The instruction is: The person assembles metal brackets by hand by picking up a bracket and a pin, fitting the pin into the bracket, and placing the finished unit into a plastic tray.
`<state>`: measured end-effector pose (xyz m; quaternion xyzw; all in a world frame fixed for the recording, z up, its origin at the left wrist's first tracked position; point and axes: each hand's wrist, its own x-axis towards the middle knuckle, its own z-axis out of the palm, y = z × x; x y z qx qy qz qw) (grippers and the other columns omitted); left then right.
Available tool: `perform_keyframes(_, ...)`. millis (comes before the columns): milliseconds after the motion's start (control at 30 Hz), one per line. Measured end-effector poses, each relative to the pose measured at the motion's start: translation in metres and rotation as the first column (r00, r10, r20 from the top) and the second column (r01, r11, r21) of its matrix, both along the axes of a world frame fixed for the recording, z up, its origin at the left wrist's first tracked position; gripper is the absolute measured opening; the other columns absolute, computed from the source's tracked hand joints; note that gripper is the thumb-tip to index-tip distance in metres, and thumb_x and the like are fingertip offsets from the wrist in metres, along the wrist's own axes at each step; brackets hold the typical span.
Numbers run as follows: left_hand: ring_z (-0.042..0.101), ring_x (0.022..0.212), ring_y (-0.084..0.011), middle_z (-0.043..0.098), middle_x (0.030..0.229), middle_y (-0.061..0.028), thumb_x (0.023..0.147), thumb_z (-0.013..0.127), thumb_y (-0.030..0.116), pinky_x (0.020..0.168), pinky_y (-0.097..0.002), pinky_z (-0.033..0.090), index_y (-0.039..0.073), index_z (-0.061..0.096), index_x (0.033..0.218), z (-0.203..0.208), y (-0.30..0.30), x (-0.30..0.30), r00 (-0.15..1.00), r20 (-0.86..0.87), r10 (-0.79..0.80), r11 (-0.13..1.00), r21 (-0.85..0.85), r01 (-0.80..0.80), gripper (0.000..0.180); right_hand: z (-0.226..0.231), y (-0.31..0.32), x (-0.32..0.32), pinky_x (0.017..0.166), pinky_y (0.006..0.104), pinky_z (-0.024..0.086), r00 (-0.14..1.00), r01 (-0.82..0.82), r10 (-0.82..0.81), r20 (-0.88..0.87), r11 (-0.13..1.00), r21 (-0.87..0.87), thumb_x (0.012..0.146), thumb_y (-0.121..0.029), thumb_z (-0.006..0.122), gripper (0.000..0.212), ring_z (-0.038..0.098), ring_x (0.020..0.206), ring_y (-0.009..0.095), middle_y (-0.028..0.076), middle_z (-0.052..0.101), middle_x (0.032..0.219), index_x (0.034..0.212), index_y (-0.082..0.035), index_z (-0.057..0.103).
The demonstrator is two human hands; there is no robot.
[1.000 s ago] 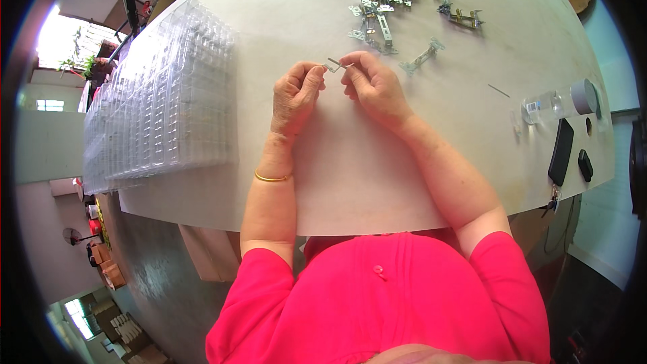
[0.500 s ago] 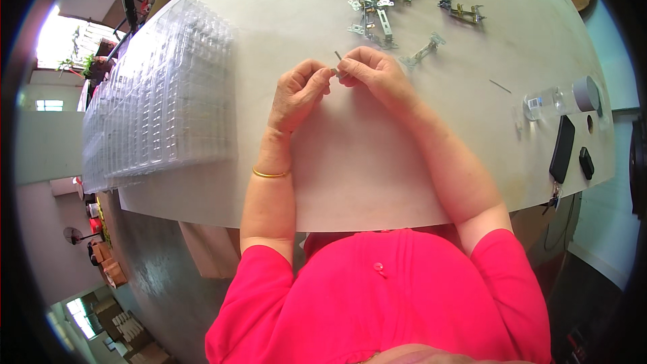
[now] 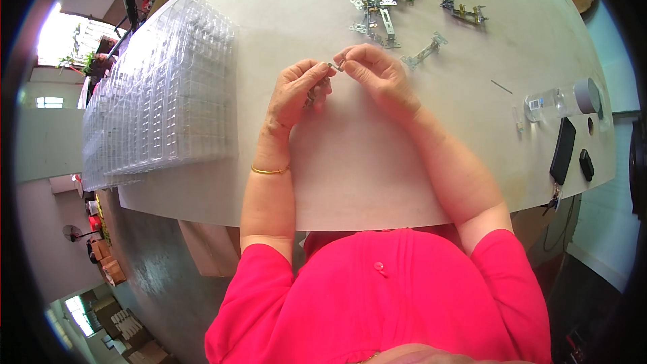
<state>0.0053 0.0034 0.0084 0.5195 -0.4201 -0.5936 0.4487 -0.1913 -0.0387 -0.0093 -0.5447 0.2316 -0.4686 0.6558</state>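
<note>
My left hand is closed around a small metal part, mostly hidden by the fingers. A short thin metal piece spans the gap between my two thumbs. My right hand pinches the right end of that piece, its fingers curled. Both hands hover over the table, close together but apart. Just beyond my right hand lies a single silvery metal bracket. A heap of similar brackets, some with brass-coloured parts, lies farther back, with another brass-toned bracket to its right.
A tall stack of clear plastic trays stands at the left of the pale table. Toward the right are a thin metal rod, a clear jar on its side, a black flat case and a small black object.
My hands have separated slightly. The left has turned, revealing the metal part in its fingers, and the rod-like tip that stuck up by my right thumb now lies between the hands.
</note>
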Motion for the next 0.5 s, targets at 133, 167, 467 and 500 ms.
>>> perform_keyframes(133,0.058,0.048,-0.0094,0.067,0.076,-0.0077,0.103,0.052,0.032,0.043,-0.02,0.045,0.001,0.066,0.105,-0.004,-0.003,0.003,0.996,-0.075,-0.057,0.998,0.035,0.06,0.034,-0.005,0.001,0.003,0.087,0.0278,0.052,0.993,0.066,-0.083,-0.083,0.98,-0.186,0.097,-0.012,0.064,0.011,0.064,0.097,0.012,0.004,0.068,0.098,0.101,-0.003,0.065)
perform_keyframes(167,0.058,0.048,-0.0094,0.067,0.076,-0.0077,0.103,0.052,0.032,0.043,-0.02,0.045,0.001,0.066,0.105,-0.006,-0.003,0.005,0.996,-0.074,-0.054,0.998,0.033,0.057,0.034,-0.005,0.002,0.004,0.087,0.0278,0.052,0.993,0.063,-0.08,-0.082,0.98,-0.188,0.097,-0.012,0.064,0.011,0.064,0.097,0.012,0.004,0.068,0.098,0.101,-0.003,0.065)
perform_keyframes(467,0.066,0.109,-0.0297,0.064,0.121,-0.0216,0.106,0.042,0.034,0.095,-0.0442,0.054,-0.005,0.051,0.133,-0.012,-0.005,0.002,0.888,-0.442,-0.129,0.977,-0.212,0.037,0.048,-0.008,-0.008,0.003,0.087,0.0304,0.056,0.965,0.047,-0.139,0.225,0.928,0.369,0.1,-0.015,0.06,0.013,0.064,0.093,0.013,0.005,0.066,0.1,0.103,-0.003,0.063)
perform_keyframes(500,0.061,0.117,-0.029,0.061,0.128,-0.0199,0.105,0.045,0.029,0.1,-0.0436,0.051,-0.004,0.05,0.136,-0.006,-0.002,-0.005,0.934,-0.348,-0.086,0.966,-0.26,-0.008,0.045,-0.009,-0.008,0.002,0.087,0.0305,0.056,0.961,0.034,-0.141,0.237,0.913,0.407,0.1,-0.015,0.06,0.013,0.064,0.094,0.014,0.006,0.066,0.101,0.103,-0.003,0.063)
